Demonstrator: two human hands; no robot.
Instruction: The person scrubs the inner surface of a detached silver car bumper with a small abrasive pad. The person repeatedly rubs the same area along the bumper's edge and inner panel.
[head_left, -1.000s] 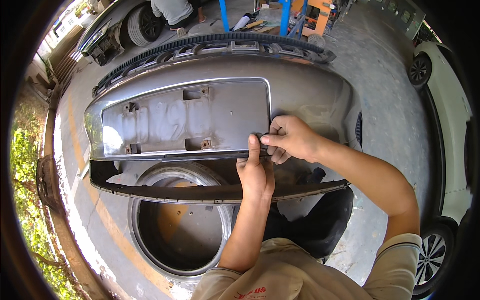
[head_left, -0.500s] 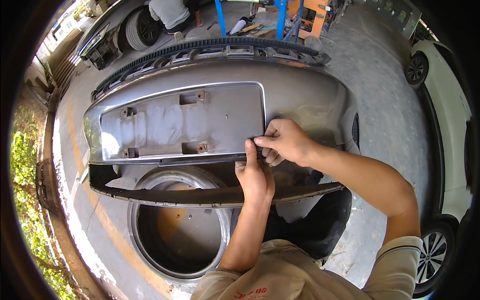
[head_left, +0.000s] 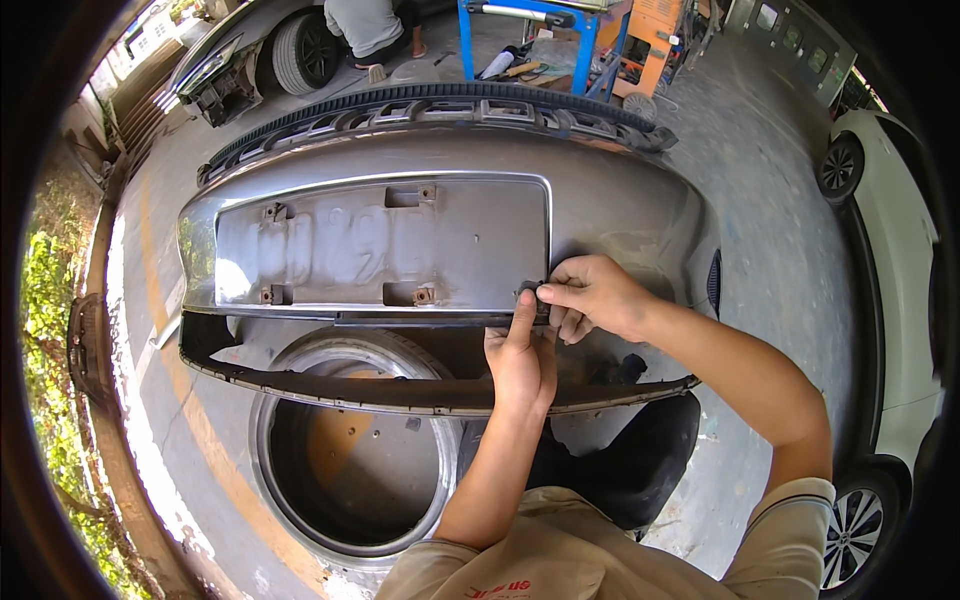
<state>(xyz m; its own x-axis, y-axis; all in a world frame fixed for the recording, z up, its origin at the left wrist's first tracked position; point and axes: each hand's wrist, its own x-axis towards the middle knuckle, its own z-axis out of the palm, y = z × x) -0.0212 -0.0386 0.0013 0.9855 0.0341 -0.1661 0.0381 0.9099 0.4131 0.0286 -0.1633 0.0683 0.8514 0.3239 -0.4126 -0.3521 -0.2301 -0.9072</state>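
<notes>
A grey-bronze car bumper (head_left: 640,190) lies in front of me, with a recessed plate area (head_left: 460,270) framed by a bright edge. At the lower right corner of that recess both hands meet over a small dark piece (head_left: 528,287), whose kind I cannot make out. My left hand (head_left: 518,362) comes from below, its thumb pressed up against the piece and its fingers curled behind the bumper's lower edge. My right hand (head_left: 596,296) pinches at the same corner from the right, thumb against forefinger, the other fingers bent underneath.
The bumper's lower lip passes over a metal wheel rim (head_left: 262,470) on the floor. Behind the bumper lies a dark grille-like trim (head_left: 430,95). Farther off are a blue stand (head_left: 585,55), an orange machine (head_left: 652,45) and a crouching person (head_left: 365,30). A pale car (head_left: 905,270) stands at right.
The view has shifted slightly, so the bumper sits farther right in the picture. Both hands stay at the same corner, with their grip nearly unchanged.
</notes>
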